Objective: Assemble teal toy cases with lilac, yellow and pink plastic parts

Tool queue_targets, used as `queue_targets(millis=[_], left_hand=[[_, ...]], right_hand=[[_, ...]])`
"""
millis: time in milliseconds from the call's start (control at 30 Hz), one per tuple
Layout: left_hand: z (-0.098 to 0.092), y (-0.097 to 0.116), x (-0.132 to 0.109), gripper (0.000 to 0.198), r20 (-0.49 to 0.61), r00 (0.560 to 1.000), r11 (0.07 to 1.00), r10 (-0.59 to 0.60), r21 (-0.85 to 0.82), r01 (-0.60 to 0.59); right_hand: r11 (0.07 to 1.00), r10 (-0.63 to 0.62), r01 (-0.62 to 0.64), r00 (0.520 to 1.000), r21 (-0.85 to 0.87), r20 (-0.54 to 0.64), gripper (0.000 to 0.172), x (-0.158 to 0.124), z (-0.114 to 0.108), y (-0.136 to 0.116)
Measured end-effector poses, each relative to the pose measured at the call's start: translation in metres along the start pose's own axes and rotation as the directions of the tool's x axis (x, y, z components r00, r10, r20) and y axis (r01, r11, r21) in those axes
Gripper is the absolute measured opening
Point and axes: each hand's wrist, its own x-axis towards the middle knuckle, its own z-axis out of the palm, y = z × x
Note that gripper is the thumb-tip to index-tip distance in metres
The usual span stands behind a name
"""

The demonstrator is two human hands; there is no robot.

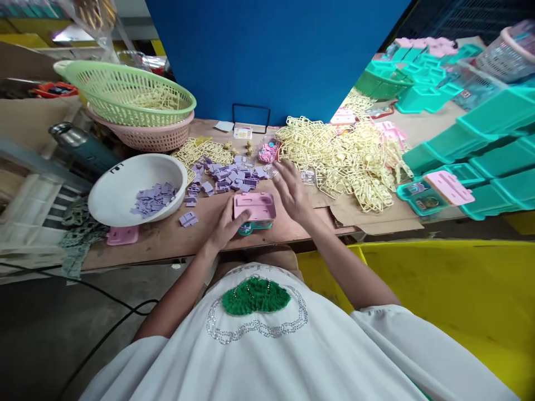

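Note:
A small toy case with a pink lid and teal base (256, 210) sits on the wooden table (167, 239) just in front of me. My left hand (225, 225) grips its left side, fingers wrapped round the edge. Beside the case's right edge hovers my right hand (290, 192), fingers stretched out and apart, holding nothing, reaching toward a heap of small purple plastic pieces (228, 177). A little clear packet of pink bits (267, 150) lies behind that heap.
A white bowl (121, 184) with purple pieces stands at left, behind it a green basket (125, 92) stacked on a pink one (146, 136). Yellow plastic frames (351, 161) pile at right, teal trays (493, 150) beyond. A yellow bin (438, 289) sits below right.

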Motion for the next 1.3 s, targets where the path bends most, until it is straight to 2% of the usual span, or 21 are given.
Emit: queue_targets(millis=[67,133,233,300,367,400,467,533,600,700,767,1133,1233,1300], left_hand=[[-0.009,-0.005,-0.007,0.113,0.115,0.993,0.991,0.034,0.124,-0.049],[-0.015,-0.01,-0.014,0.135,0.161,0.987,0.962,0.018,0.266,-0.061],[-0.018,-0.017,-0.016,0.132,0.154,0.987,0.925,0.055,0.364,-0.108],[-0.017,-0.021,-0.014,0.123,0.13,0.986,0.925,0.101,0.354,-0.141],[-0.016,-0.023,-0.011,0.117,0.087,0.99,0.946,0.111,0.298,-0.132],[-0.016,-0.023,-0.01,0.114,0.072,0.992,0.963,0.103,0.243,-0.117],[-0.015,-0.018,-0.01,0.11,0.085,0.994,0.992,0.066,0.101,-0.075],[-0.014,-0.01,-0.012,0.106,0.14,0.99,1.0,0.01,-0.006,-0.01],[-0.013,-0.001,-0.014,0.106,0.199,0.979,0.997,-0.043,-0.061,0.056],[-0.009,0.008,-0.016,0.116,0.276,0.959,0.987,-0.07,-0.121,0.107],[-0.005,0.009,-0.016,0.119,0.285,0.956,0.984,-0.073,-0.134,0.115],[0.003,0.009,-0.016,0.112,0.274,0.962,0.988,-0.022,-0.141,0.063],[0.005,0.007,-0.014,0.107,0.258,0.966,0.991,-0.022,-0.119,0.054],[0.006,0.006,-0.014,0.104,0.241,0.97,0.992,-0.02,-0.118,0.05]], right_hand=[[0.987,-0.128,0.133,0.99,-0.088,0.06,0.065,0.01,0.004,-0.015],[0.964,-0.202,0.236,0.949,-0.122,0.244,0.07,0.015,0.011,-0.028],[0.951,-0.241,0.304,0.846,-0.059,0.475,0.074,0.014,0.007,-0.03],[0.949,-0.273,0.313,0.785,0.025,0.556,0.084,0.01,-0.006,-0.019],[0.949,-0.294,0.305,0.754,0.083,0.588,0.093,0.005,-0.022,-0.006],[0.954,-0.287,0.285,0.758,0.098,0.586,0.094,0.003,-0.029,0.0],[0.971,-0.238,0.201,0.799,0.127,0.552,0.09,-0.003,-0.037,0.008],[0.982,-0.157,0.081,0.846,0.169,0.509,0.088,-0.009,-0.039,0.01],[0.974,-0.063,-0.053,0.87,0.22,0.488,0.084,-0.013,-0.039,0.01],[0.921,0.076,-0.256,0.859,0.295,0.506,0.078,-0.015,-0.04,0.007],[0.884,0.131,-0.336,0.845,0.325,0.518,0.076,-0.017,-0.042,0.005],[0.866,0.157,-0.348,0.871,0.359,0.466,0.083,-0.024,-0.043,0.003],[0.815,0.213,-0.413,0.866,0.407,0.452,0.077,-0.024,-0.05,0.004],[0.77,0.256,-0.455,0.862,0.447,0.437,0.08,-0.024,-0.054,0.007]])
